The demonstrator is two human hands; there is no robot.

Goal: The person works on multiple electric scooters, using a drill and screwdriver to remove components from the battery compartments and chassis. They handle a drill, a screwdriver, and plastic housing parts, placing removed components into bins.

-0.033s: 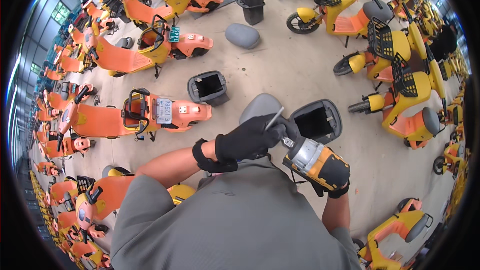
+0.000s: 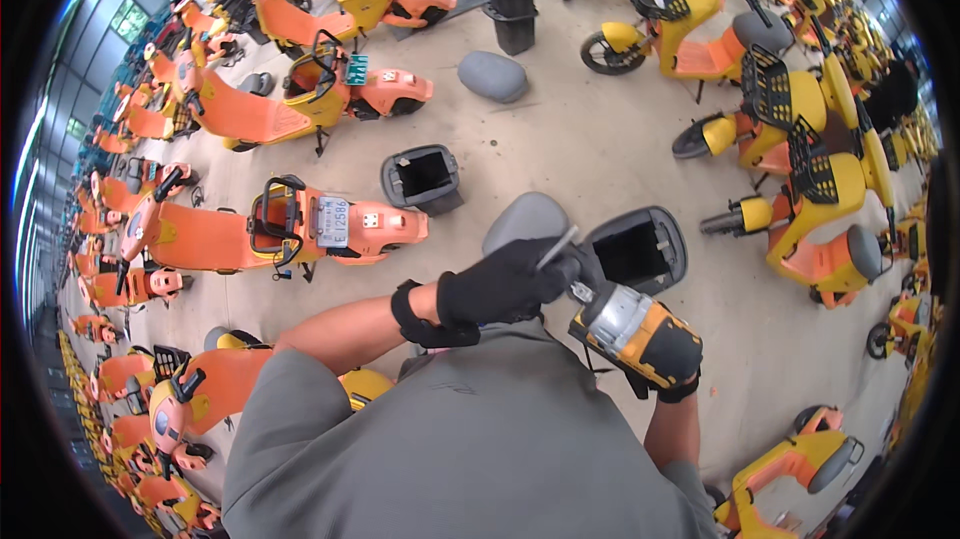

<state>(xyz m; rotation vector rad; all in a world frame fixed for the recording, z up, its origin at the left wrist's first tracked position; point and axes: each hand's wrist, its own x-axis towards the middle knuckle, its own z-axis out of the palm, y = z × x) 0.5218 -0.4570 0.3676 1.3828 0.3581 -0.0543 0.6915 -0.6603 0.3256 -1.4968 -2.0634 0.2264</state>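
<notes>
The left hand, in a black glove, is closed with its fingers bunched around a thin metal rod, which sticks up out of the grip at a slant. The right hand, also gloved, holds a yellow, black and grey power drill; most of its fingers are hidden behind the tool. The drill is in front of the person's grey shirt, and its nose points up and to the left, close to the left hand. Whether the left hand's fingers touch the nose is hard to tell. A dark band circles the left wrist.

Just beyond the hands, a smooth grey seat is on the floor, partly covered by the left hand in this view. Right beside it is an open dark tub with a black inside. Farther off to the left stands a second open tub, near the end of an orange scooter. Beyond are another grey seat and a tall black bin. Yellow-and-orange scooters stand along the right.
</notes>
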